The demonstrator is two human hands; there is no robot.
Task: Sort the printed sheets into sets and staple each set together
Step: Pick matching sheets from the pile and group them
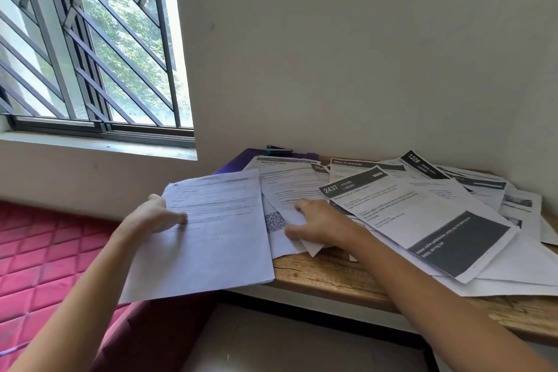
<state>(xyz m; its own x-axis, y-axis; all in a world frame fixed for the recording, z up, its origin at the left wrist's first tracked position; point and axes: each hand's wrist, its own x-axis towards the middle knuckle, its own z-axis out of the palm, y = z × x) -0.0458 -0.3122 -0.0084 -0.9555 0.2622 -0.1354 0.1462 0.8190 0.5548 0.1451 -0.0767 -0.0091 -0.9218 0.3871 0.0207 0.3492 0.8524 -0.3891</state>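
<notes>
Left arm reaches in from the lower left, and the left hand [154,216] holds a printed text sheet [208,229] out over the table's left edge, thumb pressed flat on top, fingers tucked out of sight beneath. Right arm comes across from the lower right, right hand [317,225] palm down on the pile of printed sheets [422,214] spread over the wooden table [329,275]. Its fingers are curled and gripping a white sheet [314,248] whose corner pokes out below the palm, just beside a page with a QR code [274,221]. At the back, near the wall, the black stapler [279,149] sits on a purple folder [238,160]
</notes>
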